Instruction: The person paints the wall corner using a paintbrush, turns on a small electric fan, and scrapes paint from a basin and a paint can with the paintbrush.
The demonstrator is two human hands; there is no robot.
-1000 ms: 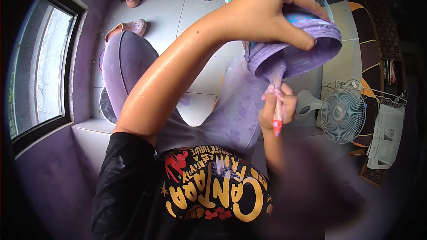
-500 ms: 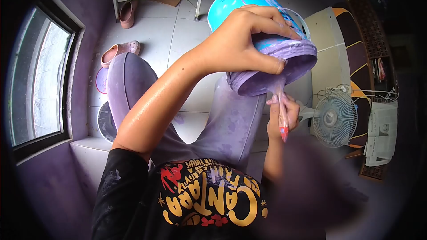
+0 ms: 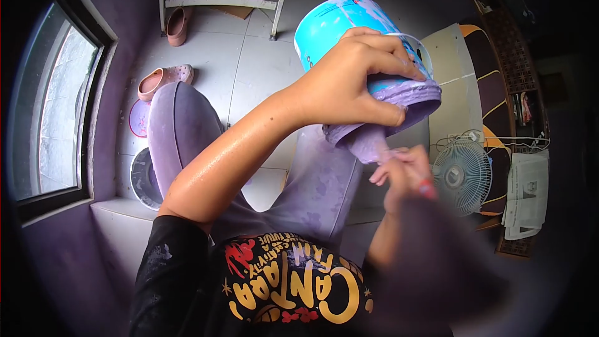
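Note:
A blue paint bucket (image 3: 340,28) is tilted in the air above my right thigh, its mouth toward me and its rim coated in lavender paint. My left hand (image 3: 349,81) grips it near the rim, thumb at the mouth and fingers across the side. A paintbrush (image 3: 370,145) with lavender-loaded bristles sits at the lower lip of the bucket. My right hand (image 3: 404,171) is closed round its handle, whose red end (image 3: 427,188) is blurred. The bucket's inside is mostly hidden.
Pink clogs (image 3: 151,83), a purple lid (image 3: 138,117) and another bucket (image 3: 145,178) are on the tiled floor at left, near the window (image 3: 59,112). A white frame (image 3: 219,2) stands ahead. At right are a fan (image 3: 460,178), cables and newspaper (image 3: 526,196). A dark blur covers the lower right.
The brush has drawn back, so its wide bristles now show at the bucket's lip. The bucket sits slightly lower in view, and my right hand has shifted its hold on the handle.

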